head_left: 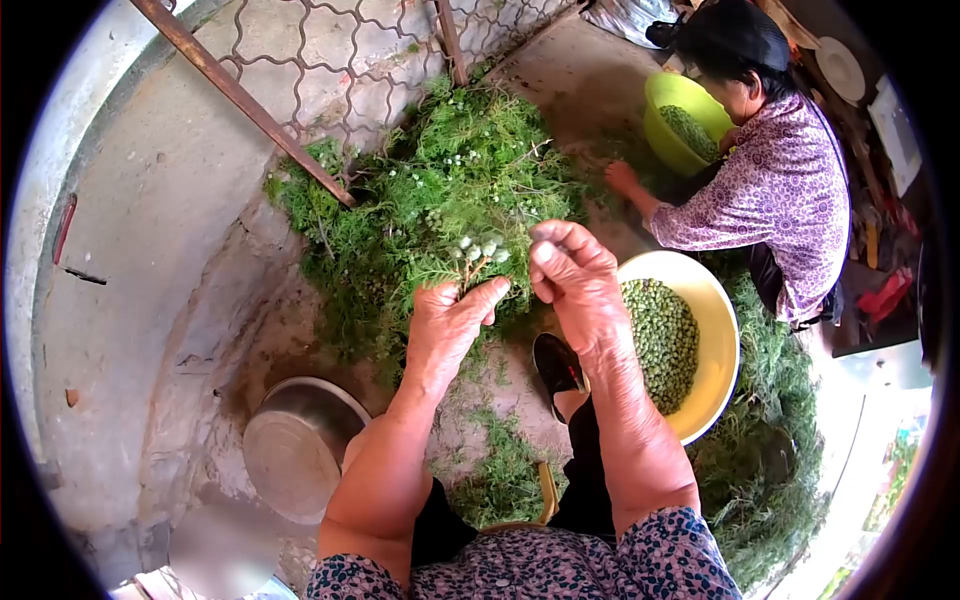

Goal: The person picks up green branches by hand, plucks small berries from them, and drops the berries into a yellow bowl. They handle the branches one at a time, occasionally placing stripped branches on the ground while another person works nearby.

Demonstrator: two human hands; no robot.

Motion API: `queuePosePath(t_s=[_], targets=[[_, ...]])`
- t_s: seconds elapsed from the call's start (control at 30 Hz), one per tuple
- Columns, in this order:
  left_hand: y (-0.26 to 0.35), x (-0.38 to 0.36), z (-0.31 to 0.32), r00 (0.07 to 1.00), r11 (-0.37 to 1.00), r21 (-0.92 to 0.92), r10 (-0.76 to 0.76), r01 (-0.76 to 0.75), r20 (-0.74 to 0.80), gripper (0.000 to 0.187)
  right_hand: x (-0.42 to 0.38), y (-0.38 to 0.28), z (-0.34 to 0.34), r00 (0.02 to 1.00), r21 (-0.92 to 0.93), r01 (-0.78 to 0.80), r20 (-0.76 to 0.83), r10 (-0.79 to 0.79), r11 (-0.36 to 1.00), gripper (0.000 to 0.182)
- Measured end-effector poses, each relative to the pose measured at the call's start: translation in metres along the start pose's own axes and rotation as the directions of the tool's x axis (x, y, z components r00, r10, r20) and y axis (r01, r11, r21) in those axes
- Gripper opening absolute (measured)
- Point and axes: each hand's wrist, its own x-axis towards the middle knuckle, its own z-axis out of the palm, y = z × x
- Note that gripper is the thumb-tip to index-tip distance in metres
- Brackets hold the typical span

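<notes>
My left hand [450, 318] pinches a small green sprig [472, 268] that bears several pale round cones. Just right of the sprig, my right hand [575, 270] is closed, thumb against the fingers; what it holds, if anything, is too small to make out. Below and right of that hand stands a yellow basin [715, 345] with many green cones [660, 340] inside, partly behind my right forearm. A big heap of leafy green branches [440, 190] lies beyond both hands.
At the upper right a person [770, 190] crouches by a lime-green basin [665, 140] holding green pieces. A metal pot [300, 450] sits at the lower left. Stripped greenery [760, 440] lies along the right. A rusty bar [240, 95] slants across the upper left.
</notes>
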Motion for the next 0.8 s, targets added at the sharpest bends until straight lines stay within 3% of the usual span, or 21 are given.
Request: queuePosePath(t_s=[0.1, 0.17, 0.23, 0.37, 0.43, 0.5, 0.53, 0.63, 0.77, 0.8], targets=[[0.0, -0.003, 0.004, 0.999, 0.993, 0.115, 0.03, -0.032, 0.018, 0.01, -0.002, 0.007, 0.007, 0.993, -0.395, 0.118, 0.036, -0.113, 0.911, 0.021], [-0.001, -0.001, 0.003, 0.994, 0.951, 0.289, 0.1, -0.111, 0.053, 0.016, -0.002, 0.01, 0.007, 0.997, -0.361, 0.068, 0.042, -0.057, 0.93, 0.022], [0.003, -0.002, 0.005, 0.989, 0.936, 0.321, 0.133, -0.146, 0.063, 0.019, -0.002, 0.01, 0.008, 0.997, -0.391, 0.074, 0.027, -0.069, 0.917, 0.021], [0.017, -0.006, 0.005, 1.0, 0.998, -0.068, -0.014, 0.015, 0.014, 0.016, -0.008, 0.004, 0.013, 0.998, -0.412, 0.029, -0.039, -0.05, 0.911, 0.018], [0.004, -0.001, -0.003, 1.0, 0.988, -0.154, -0.015, 0.019, 0.028, 0.015, -0.006, 0.013, 0.006, 0.996, -0.505, 0.071, -0.006, -0.085, 0.86, 0.018], [0.0, -0.002, 0.001, 1.0, 0.98, -0.2, -0.018, 0.014, -0.019, 0.014, -0.007, 0.021, 0.004, 0.955, -0.675, 0.274, 0.105, -0.278, 0.685, 0.018], [-0.001, -0.001, 0.002, 0.998, 0.969, -0.246, -0.023, 0.006, -0.066, 0.013, -0.007, 0.025, 0.002, 0.936, -0.663, 0.335, 0.149, -0.32, 0.669, 0.017], [-0.005, 0.001, -0.004, 0.996, 0.935, -0.351, -0.07, 0.045, -0.059, 0.009, -0.011, 0.021, 0.011, 0.975, -0.612, 0.222, 0.123, -0.186, 0.759, 0.014], [0.006, -0.005, 0.004, 0.985, 0.899, -0.422, -0.16, 0.119, -0.064, 0.009, -0.013, 0.023, 0.012, 0.976, -0.624, 0.214, 0.099, -0.196, 0.751, 0.012], [-0.001, -0.005, 0.001, 0.988, 0.883, -0.456, -0.146, 0.107, -0.051, 0.006, -0.012, 0.018, 0.012, 0.974, -0.587, 0.174, -0.014, -0.224, 0.791, 0.01]])
